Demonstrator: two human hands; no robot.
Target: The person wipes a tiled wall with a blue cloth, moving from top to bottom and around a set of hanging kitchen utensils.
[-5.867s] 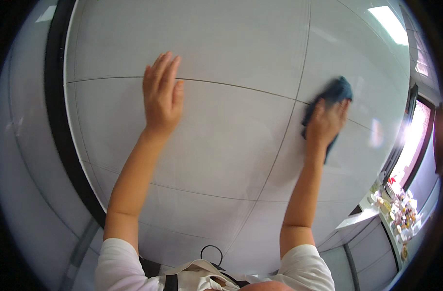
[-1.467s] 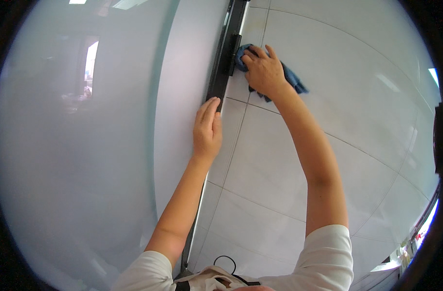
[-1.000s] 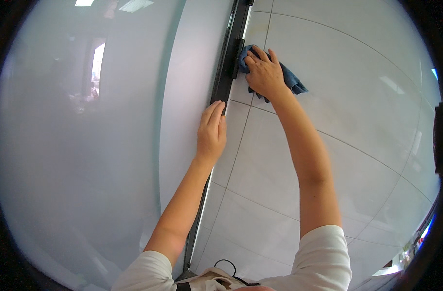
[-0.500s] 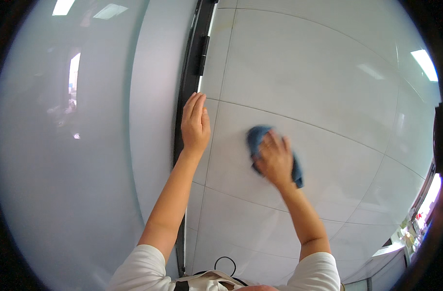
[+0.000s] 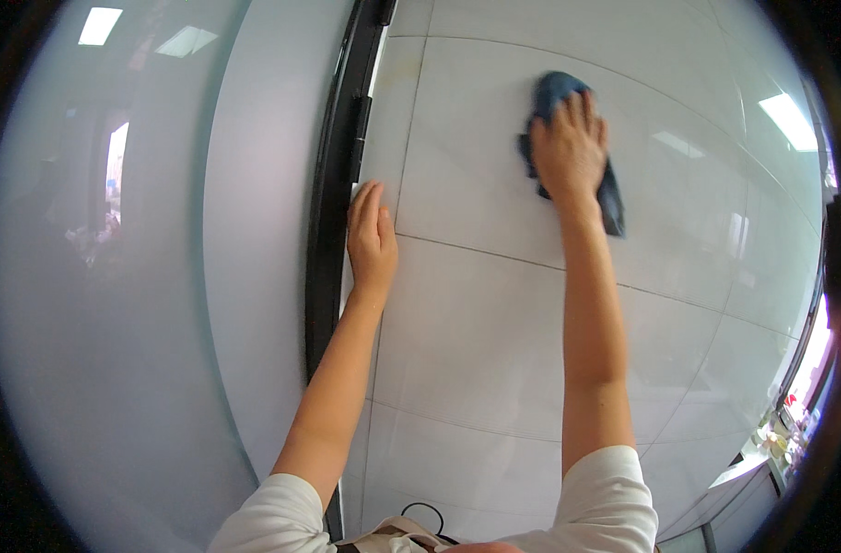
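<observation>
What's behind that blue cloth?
Pale wall tiles show around the blue cloth, and the right hand lies on it. The patch directly behind is covered, so nothing there can be seen.

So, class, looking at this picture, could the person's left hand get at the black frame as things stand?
Very likely yes: the left hand looks empty and is right beside the black frame, with nothing visible blocking the way. Whether they already touch is hard to tell.
</observation>
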